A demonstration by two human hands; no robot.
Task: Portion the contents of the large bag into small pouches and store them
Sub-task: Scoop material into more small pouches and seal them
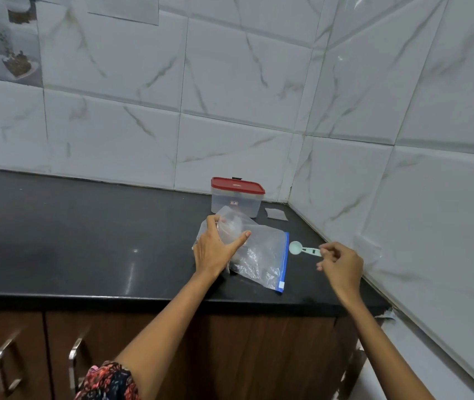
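Gripping the far end of the large bag (254,255), the left hand (215,249) pins it flat on the counter (86,241), likely steadying it for scooping. Just right of it, the right hand (341,267) pinches the scoop (302,249) handle, bowl toward the blue zip edge; the red-lidded container (237,199) waits beyond the left hand

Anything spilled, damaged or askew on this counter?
No spill shows on the counter. One oddity: at its right front corner, where it meets the tiled wall, a torn edge looks ragged and peeling. The large bag, spoon and red-lidded container look ordinary.
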